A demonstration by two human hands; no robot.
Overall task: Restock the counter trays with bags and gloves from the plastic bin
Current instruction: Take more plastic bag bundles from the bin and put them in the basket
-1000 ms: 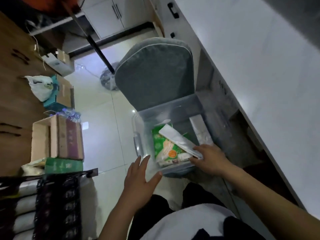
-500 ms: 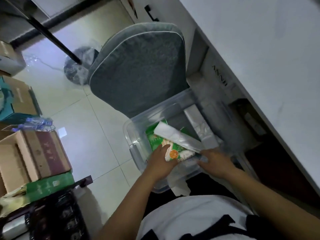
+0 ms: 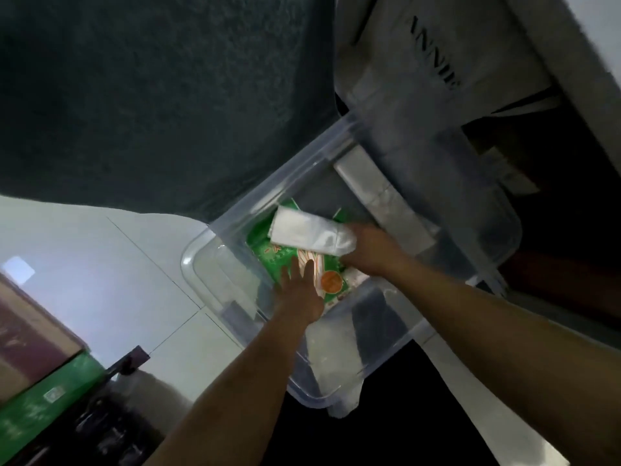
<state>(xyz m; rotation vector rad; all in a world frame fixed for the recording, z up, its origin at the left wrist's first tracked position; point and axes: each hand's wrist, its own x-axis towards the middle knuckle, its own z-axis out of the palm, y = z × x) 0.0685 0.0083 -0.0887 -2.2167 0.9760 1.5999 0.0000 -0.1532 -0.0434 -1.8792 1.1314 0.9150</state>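
A clear plastic bin (image 3: 215, 284) sits on the floor below me. Inside lies a green packet (image 3: 268, 257) with an orange circle and a hand drawing on it. My right hand (image 3: 373, 250) is shut on a folded white bundle of bags (image 3: 312, 235), held just above the green packet. My left hand (image 3: 299, 294) reaches into the bin with fingers spread, resting flat on the green packet. A grey-white wrapped stack (image 3: 386, 200) lies along the bin's far side.
A dark grey padded chair (image 3: 151, 95) fills the upper left, right behind the bin. The white counter front (image 3: 437, 62) runs along the upper right with a dark recess below. Cardboard boxes (image 3: 30, 338) and a green box (image 3: 47, 398) stand at the lower left on the tiled floor.
My head has come much closer to the bin. The right hand has lifted the white bundle. The left hand has opened flat on the green packet.
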